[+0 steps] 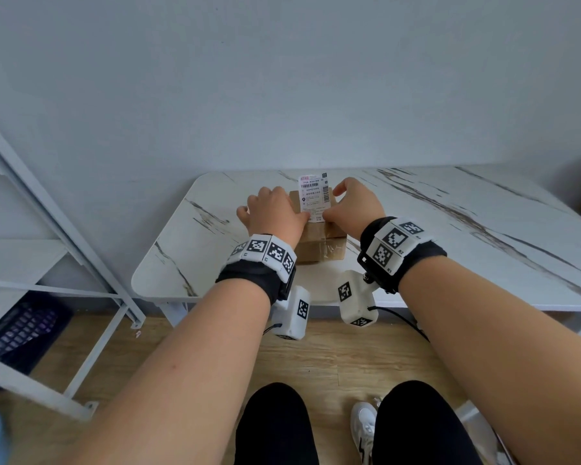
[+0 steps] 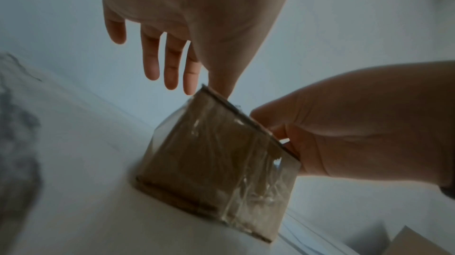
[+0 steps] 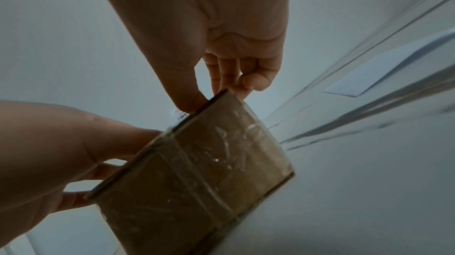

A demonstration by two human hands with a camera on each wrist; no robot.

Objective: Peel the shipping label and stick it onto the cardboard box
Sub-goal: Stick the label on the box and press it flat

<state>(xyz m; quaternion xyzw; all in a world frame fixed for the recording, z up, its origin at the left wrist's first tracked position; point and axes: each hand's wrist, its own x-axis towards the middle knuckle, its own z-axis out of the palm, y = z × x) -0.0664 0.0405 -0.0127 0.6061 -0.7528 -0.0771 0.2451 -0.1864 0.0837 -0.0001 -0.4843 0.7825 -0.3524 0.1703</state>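
A small brown cardboard box (image 1: 319, 239) sealed with clear tape stands on the marble table, near its left end. A white shipping label (image 1: 314, 196) lies along the box's top, and its far end reaches past the far edge. My left hand (image 1: 275, 213) covers the box's left side with fingers straight, thumb on the label's near left corner. My right hand (image 1: 353, 209) has its thumb on the near right corner, fingers loosely curled beside the label. The left wrist view shows the box (image 2: 216, 162) under my left hand (image 2: 172, 45). The right wrist view shows the box (image 3: 197, 181), a sliver of label (image 3: 179, 116) and my right hand (image 3: 234, 45).
The white marble table (image 1: 450, 213) stretches away to the right and backs onto a pale wall. A white metal shelf frame (image 1: 64, 229) stands left of the table, with a dark crate (image 1: 21, 327) on the floor under it. My legs and a white shoe (image 1: 363, 427) are below.
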